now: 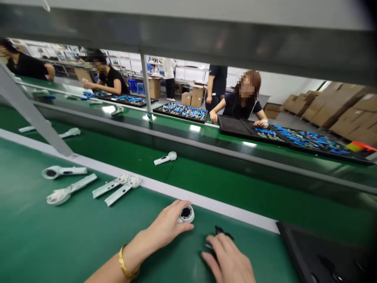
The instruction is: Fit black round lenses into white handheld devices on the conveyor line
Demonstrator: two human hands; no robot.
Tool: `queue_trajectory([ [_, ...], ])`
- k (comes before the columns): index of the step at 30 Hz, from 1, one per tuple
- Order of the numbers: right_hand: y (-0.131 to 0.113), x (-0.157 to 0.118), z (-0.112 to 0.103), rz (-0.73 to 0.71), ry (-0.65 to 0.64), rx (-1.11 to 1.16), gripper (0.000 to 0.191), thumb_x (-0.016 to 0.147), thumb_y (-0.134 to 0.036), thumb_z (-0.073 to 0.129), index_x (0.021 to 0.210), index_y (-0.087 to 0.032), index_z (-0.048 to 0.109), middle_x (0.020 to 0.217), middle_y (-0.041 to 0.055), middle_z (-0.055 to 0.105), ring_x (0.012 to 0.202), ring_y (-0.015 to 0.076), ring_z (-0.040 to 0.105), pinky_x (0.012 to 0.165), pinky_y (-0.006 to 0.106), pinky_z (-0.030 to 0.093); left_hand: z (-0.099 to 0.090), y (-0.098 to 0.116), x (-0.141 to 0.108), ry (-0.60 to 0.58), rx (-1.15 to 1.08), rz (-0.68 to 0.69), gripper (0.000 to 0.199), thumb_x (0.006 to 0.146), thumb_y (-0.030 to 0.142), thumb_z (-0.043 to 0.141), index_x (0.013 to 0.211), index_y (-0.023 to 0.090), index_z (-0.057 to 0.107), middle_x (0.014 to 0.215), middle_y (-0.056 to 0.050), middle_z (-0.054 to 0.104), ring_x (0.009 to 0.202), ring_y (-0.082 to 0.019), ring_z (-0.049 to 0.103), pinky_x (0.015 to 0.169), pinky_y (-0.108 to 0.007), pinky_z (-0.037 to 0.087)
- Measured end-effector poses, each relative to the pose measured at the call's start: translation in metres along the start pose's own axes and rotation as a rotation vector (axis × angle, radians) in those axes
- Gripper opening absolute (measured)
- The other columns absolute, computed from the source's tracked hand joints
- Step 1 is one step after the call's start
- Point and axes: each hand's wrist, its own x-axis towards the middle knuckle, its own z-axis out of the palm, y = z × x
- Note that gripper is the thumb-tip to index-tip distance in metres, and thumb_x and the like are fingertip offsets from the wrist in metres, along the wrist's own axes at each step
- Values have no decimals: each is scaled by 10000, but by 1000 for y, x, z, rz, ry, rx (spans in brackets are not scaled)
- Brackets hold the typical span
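My left hand [167, 222] has its thumb and fingers around a white plastic housing [190, 219] whose round head with a dark ring faces up. The rest of that housing is hidden behind the hand. To the right, my right hand [231, 257] is curled over a small black plastic part [219, 231] at the green bench top [88, 239]; its fingers cover most of it. Further left on the bench lie a white housing with a dark round opening [63, 171], an upturned white housing [70, 190] and two white half-shells [122, 189] side by side.
A black tray [290, 243] with dark parts stands at the right. Beyond the pale bench edge [206, 202] runs a green conveyor belt [194, 173] carrying a white housing [165, 158]. A slanted metal post [38, 112] rises at left. Across the line, co-workers sit near trays of blue parts [306, 139].
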Motion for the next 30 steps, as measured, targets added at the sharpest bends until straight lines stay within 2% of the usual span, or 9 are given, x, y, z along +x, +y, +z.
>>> queue_trajectory([
  [2, 5, 4, -16, 138, -40, 172, 249, 940, -402, 331, 1034, -263, 515, 892, 46, 666, 781, 209, 648, 621, 288, 480, 6, 5, -4, -64, 132, 9, 526, 780, 311, 653, 1266, 268, 456, 1194, -48, 523, 1008, -232, 570, 894, -366, 441],
  [4, 4, 13, -30, 222, -89, 311, 310, 967, -403, 215, 882, -263, 478, 712, -6, 623, 633, 166, 601, 582, 259, 429, 13, 9, -6, -98, 247, 2, 554, 805, 304, 637, 1307, 274, 404, 1218, -57, 501, 954, -233, 598, 848, -379, 468],
  [7, -3, 31, -38, 177, -128, 379, 315, 965, -374, 248, 733, -244, 417, 661, -20, 586, 599, 148, 546, 568, 243, 371, 21, 10, -7, -91, 353, 16, 552, 811, 289, 643, 1298, 267, 383, 1214, -51, 506, 929, -232, 611, 803, -371, 489],
  [12, -10, 52, -32, 123, -186, 131, 310, 944, -264, 313, 692, -227, 490, 661, 9, 647, 604, 177, 595, 541, 276, 289, 27, 9, -8, -43, 408, 18, 461, 825, 302, 628, 1224, 254, 400, 1138, -25, 547, 892, -219, 624, 736, -339, 508],
  [15, -15, 57, -31, 117, -206, -60, 305, 938, -246, 319, 748, -231, 556, 687, 42, 688, 641, 228, 643, 524, 296, 247, 27, 12, -9, -43, 437, 2, 473, 830, 304, 623, 1238, 261, 387, 1156, -24, 544, 902, -218, 628, 731, -333, 512],
  [19, -24, 61, -34, 79, -221, -183, 300, 928, -213, 309, 847, -226, 598, 717, 75, 703, 675, 273, 664, 527, 304, 257, 28, 19, -10, -53, 473, -44, 462, 840, 294, 608, 1245, 249, 390, 1182, -34, 546, 917, -220, 633, 737, -330, 515],
  [22, -22, 66, -36, 82, -243, -177, 311, 917, -205, 310, 857, -212, 614, 732, 98, 702, 692, 286, 664, 529, 308, 269, 29, 21, -10, -51, 501, -61, 443, 847, 298, 597, 1239, 233, 402, 1173, -38, 556, 892, -225, 641, 719, -342, 523],
  [27, -13, 71, -36, 86, -306, -52, 311, 898, -236, 358, 725, -217, 616, 714, 72, 695, 700, 239, 651, 540, 288, 283, 33, 18, -8, -54, 547, -38, 443, 842, 298, 604, 1238, 224, 418, 1167, -39, 566, 864, -235, 648, 689, -358, 537],
  [30, -16, 70, -34, 101, -288, -47, 325, 899, -228, 328, 771, -195, 625, 732, 117, 690, 705, 262, 640, 550, 303, 273, 38, 16, -8, -29, 565, -46, 446, 845, 290, 603, 1246, 222, 419, 1176, -42, 566, 882, -234, 647, 707, -358, 540],
])
